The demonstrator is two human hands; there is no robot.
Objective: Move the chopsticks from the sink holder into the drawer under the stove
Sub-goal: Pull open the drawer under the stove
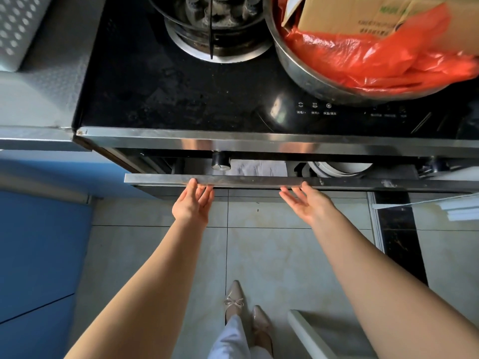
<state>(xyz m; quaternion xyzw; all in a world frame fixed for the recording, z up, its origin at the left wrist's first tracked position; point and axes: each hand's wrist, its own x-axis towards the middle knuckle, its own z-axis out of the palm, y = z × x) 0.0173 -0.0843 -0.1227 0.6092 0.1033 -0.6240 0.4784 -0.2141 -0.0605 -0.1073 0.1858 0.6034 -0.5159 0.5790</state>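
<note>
Both hands empty, palms up: left hand (191, 203) and right hand (307, 202) fingers hooked under drawer front (259, 180), long axis left-right. Drawer barely ajar. Chopsticks not visible.

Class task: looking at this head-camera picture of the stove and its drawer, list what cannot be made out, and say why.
- Chopsticks: none visible in the head view; the drawer is barely open, its front hiding the inside.
- Fingertips of the left hand and right hand: tucked under the drawer front.
- Steel basin: cut off by the frame edge.
- Stove panel labels: too small.
</note>
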